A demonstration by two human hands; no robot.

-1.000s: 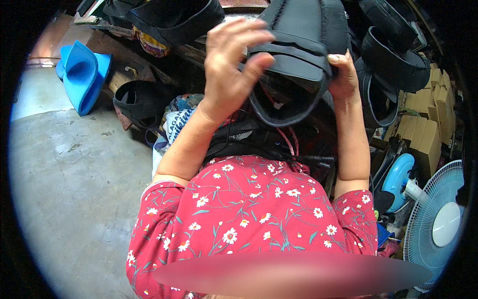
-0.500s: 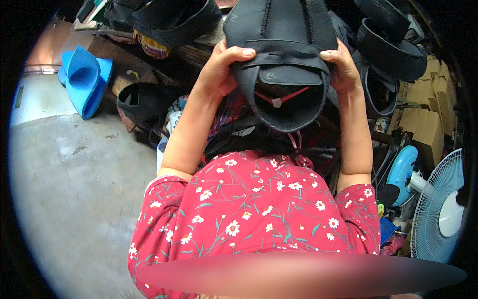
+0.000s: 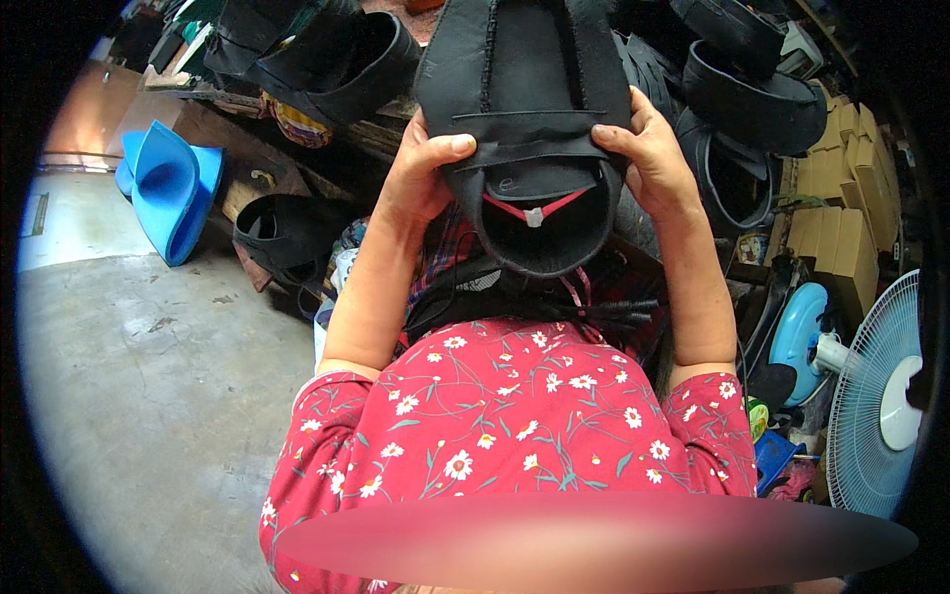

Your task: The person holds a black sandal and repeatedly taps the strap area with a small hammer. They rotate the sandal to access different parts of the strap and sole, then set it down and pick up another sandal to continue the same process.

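Observation:
Between my two hands is a black shoe upper (image 3: 534, 163), with a rounded heel opening toward me and stitched panels running away from me. A red V-shaped strip with a small white piece shows inside the opening. My left hand (image 3: 424, 176) grips its left edge, thumb on top and fingers curled underneath. My right hand (image 3: 651, 163) grips the right edge in the same way. The undersides of both hands' fingers are partly hidden by the upper.
Similar black pieces lie at the far left (image 3: 346, 74) and far right (image 3: 747, 109). A folded blue foam sheet (image 3: 173, 193) stands on the grey floor (image 3: 168, 396). Brown cardboard boxes (image 3: 836, 238) and a fan (image 3: 881, 396) are on the right.
My hands and the shoe upper have shifted slightly left in view, and its opening shows a bit differently tilted. Both hands keep their hold.

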